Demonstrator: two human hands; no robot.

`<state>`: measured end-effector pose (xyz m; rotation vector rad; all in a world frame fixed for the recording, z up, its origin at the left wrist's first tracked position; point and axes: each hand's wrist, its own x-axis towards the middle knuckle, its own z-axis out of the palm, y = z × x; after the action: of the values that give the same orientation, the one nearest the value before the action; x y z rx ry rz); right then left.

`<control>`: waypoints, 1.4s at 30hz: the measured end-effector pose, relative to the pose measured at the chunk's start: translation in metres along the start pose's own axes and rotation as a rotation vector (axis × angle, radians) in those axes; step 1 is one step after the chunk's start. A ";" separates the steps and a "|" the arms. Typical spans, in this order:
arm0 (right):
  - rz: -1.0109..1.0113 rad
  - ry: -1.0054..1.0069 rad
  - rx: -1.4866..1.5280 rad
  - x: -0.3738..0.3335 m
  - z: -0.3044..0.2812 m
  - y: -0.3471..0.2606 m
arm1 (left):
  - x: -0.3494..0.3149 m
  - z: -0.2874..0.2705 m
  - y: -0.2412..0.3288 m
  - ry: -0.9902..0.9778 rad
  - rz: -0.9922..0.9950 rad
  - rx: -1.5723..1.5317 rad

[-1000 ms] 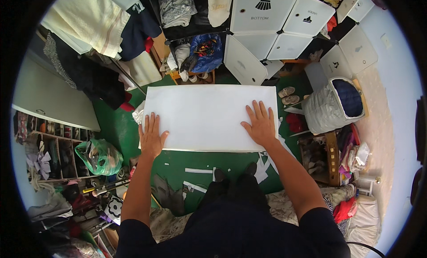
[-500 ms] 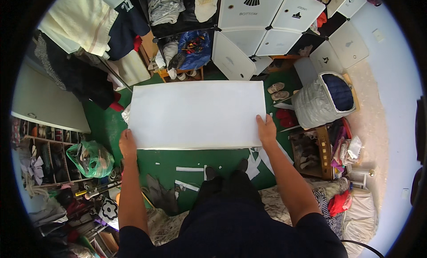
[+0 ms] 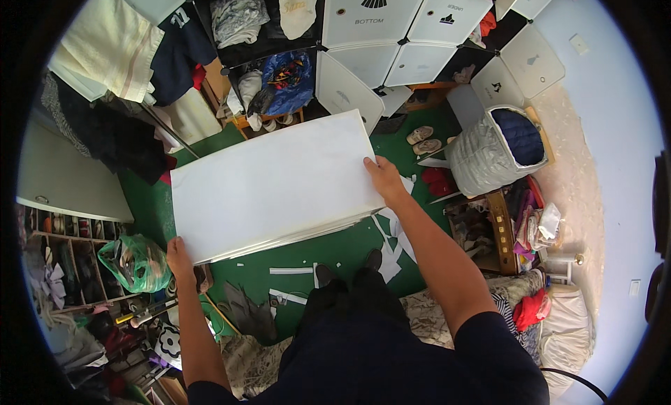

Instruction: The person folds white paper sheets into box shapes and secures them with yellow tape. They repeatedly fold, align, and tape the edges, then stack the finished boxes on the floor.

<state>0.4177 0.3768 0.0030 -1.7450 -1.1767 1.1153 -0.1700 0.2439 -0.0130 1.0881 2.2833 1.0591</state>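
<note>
A stack of large white boards (image 3: 272,185) hangs in front of me between both hands, tilted so its left end lies nearer to me. Layered edges show along its near side. At the near left corner, my left hand (image 3: 179,257) grips the stack with the thumb on top. My right hand (image 3: 384,176) holds the right end, thumb over the upper face and the other fingers hidden beneath. White cut strips (image 3: 292,271) and paper-like scraps (image 3: 391,255) lie on the green floor (image 3: 328,248) below, around my feet.
A cube cabinet with white doors (image 3: 374,17) stands at the far side, one lower door (image 3: 347,90) swung out. To the left are a green plastic bag (image 3: 136,264) and a shoe rack (image 3: 73,255). A grey storage bag (image 3: 475,160) and shoes (image 3: 423,139) sit right. Bedding (image 3: 433,321) lies near me.
The board stack has turned, its left end coming nearer and its right end going farther away. Both hands have moved with it, still gripping, and its layered near edge now shows.
</note>
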 end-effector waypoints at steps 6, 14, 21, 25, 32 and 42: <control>0.011 -0.053 -0.034 -0.008 -0.025 -0.004 | -0.004 0.001 -0.006 -0.091 0.011 -0.004; 0.231 0.089 0.178 -0.058 -0.073 0.023 | -0.012 -0.001 -0.006 -0.114 -0.070 -0.217; 0.496 0.199 0.222 -0.121 -0.116 0.113 | -0.020 0.003 0.005 -0.108 -0.223 -0.433; 0.618 0.217 0.252 -0.164 -0.128 0.147 | -0.017 0.001 -0.007 -0.161 -0.249 -0.404; 0.788 0.217 0.139 -0.216 -0.133 0.192 | -0.006 0.008 -0.013 -0.108 -0.236 -0.295; 0.784 0.154 0.063 -0.252 -0.141 0.212 | -0.060 0.006 -0.004 0.239 -0.355 -0.666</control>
<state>0.5624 0.0593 -0.0768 -2.2625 -0.3343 1.3891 -0.1311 0.1976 -0.0181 0.2928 1.9318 1.6759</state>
